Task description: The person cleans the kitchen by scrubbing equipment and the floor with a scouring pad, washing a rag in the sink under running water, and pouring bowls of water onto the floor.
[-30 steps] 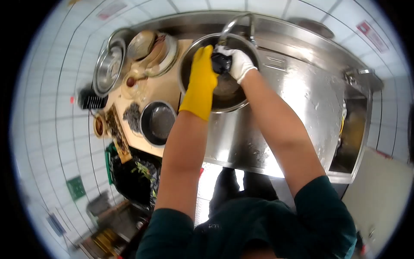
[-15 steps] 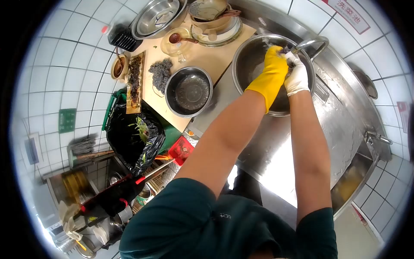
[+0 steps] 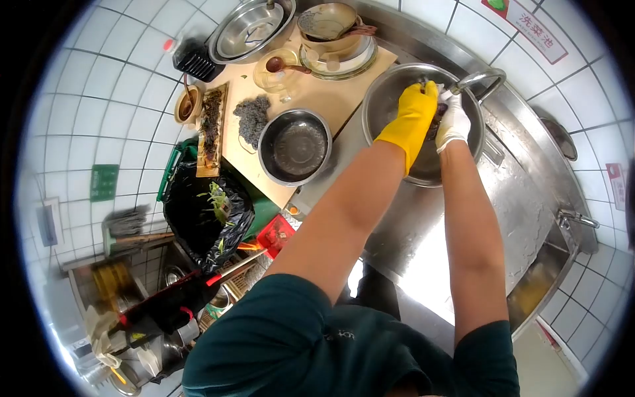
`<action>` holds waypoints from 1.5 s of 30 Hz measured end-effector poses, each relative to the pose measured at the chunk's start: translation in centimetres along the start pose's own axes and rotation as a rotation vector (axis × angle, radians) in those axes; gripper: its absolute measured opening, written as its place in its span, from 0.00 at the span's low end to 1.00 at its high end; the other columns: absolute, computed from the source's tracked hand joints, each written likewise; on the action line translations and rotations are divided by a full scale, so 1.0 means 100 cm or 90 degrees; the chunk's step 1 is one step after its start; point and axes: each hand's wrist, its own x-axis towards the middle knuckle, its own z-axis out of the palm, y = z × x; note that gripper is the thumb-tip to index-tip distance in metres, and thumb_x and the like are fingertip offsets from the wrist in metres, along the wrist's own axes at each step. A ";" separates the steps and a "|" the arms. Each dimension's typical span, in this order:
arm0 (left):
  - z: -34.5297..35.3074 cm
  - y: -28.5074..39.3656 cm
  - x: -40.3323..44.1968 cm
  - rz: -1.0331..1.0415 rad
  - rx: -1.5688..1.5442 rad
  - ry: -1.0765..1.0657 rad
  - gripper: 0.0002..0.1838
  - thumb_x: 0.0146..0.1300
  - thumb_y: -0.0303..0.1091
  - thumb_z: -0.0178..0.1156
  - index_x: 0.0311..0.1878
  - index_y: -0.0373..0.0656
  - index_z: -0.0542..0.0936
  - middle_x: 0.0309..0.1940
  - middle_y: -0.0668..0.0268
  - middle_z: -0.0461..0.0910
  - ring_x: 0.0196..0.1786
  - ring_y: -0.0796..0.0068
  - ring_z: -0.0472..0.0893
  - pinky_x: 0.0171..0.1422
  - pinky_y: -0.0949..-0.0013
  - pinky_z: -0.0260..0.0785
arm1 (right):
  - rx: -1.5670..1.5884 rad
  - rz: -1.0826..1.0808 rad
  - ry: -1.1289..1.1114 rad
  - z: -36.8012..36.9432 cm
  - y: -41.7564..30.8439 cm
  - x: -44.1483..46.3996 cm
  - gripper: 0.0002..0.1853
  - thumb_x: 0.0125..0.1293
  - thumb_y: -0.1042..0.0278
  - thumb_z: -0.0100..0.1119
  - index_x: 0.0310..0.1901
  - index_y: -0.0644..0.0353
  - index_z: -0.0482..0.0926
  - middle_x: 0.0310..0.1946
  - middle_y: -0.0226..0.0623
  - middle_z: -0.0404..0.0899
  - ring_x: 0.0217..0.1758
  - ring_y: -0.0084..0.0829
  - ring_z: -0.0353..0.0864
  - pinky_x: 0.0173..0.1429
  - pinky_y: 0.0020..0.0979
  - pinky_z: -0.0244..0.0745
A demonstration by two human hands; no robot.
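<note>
My left hand (image 3: 413, 116), in a yellow rubber glove, reaches into a large steel basin (image 3: 378, 106) under the curved faucet (image 3: 477, 76). Beside it is my right hand (image 3: 454, 122), in a white glove. Both hands are closed around a dark purplish thing (image 3: 434, 123), mostly covered by the gloves; I cannot make out its kind. The basin rests on the steel counter, and its bottom is partly hidden by my hands and forearms.
Left of the basin stands a smaller steel bowl (image 3: 295, 147) on a wooden board, near a grey scouring mesh (image 3: 252, 120). Stacked bowls (image 3: 327, 21), a ladle (image 3: 276, 64) and a steel pan (image 3: 250, 33) sit behind. A black-lined bin (image 3: 192, 221) is at lower left.
The view has tilted slightly, so the basin and table appear a little lower. My hands stay together in the basin, with the fingers shifted slightly. The splash near my left fingertips is less visible.
</note>
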 end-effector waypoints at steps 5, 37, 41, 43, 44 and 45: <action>0.017 -0.030 -0.002 0.002 -0.150 -0.042 0.45 0.64 0.60 0.65 0.76 0.41 0.67 0.68 0.45 0.74 0.72 0.48 0.72 0.75 0.56 0.64 | 0.277 0.029 -0.079 -0.018 0.017 0.039 0.22 0.78 0.51 0.55 0.51 0.65 0.84 0.46 0.37 0.86 0.48 0.32 0.82 0.61 0.32 0.74; 0.027 -0.031 0.010 0.694 0.210 0.084 0.13 0.65 0.42 0.60 0.36 0.42 0.86 0.36 0.53 0.86 0.41 0.47 0.84 0.48 0.47 0.74 | 0.383 0.265 -0.365 -0.019 0.002 0.005 0.33 0.77 0.33 0.45 0.53 0.61 0.79 0.49 0.47 0.85 0.53 0.46 0.84 0.66 0.47 0.76; 0.022 -0.028 0.016 0.559 0.199 0.095 0.18 0.72 0.46 0.55 0.37 0.40 0.84 0.35 0.49 0.85 0.41 0.41 0.82 0.46 0.46 0.72 | 0.317 0.145 -0.306 -0.008 0.033 0.024 0.29 0.80 0.38 0.44 0.55 0.58 0.80 0.51 0.43 0.86 0.53 0.44 0.85 0.64 0.46 0.77; 0.023 -0.025 0.011 0.454 0.161 0.143 0.24 0.75 0.50 0.52 0.40 0.37 0.84 0.37 0.45 0.84 0.42 0.38 0.82 0.46 0.46 0.73 | 0.087 0.069 -0.170 -0.003 0.022 0.013 0.30 0.80 0.39 0.44 0.55 0.62 0.81 0.51 0.46 0.86 0.54 0.45 0.84 0.63 0.45 0.76; 0.025 -0.025 0.010 0.401 0.121 0.165 0.25 0.75 0.52 0.52 0.40 0.37 0.84 0.37 0.44 0.84 0.43 0.38 0.83 0.47 0.47 0.74 | -0.082 0.057 -0.103 -0.001 0.009 0.008 0.31 0.80 0.40 0.44 0.55 0.63 0.82 0.52 0.48 0.86 0.55 0.47 0.84 0.63 0.45 0.76; 0.026 -0.024 0.010 0.347 0.082 0.185 0.27 0.76 0.53 0.51 0.41 0.36 0.85 0.38 0.42 0.84 0.44 0.38 0.83 0.47 0.47 0.74 | -0.251 0.045 -0.033 -0.002 0.002 0.005 0.31 0.80 0.40 0.44 0.54 0.64 0.83 0.52 0.51 0.86 0.56 0.49 0.84 0.62 0.45 0.75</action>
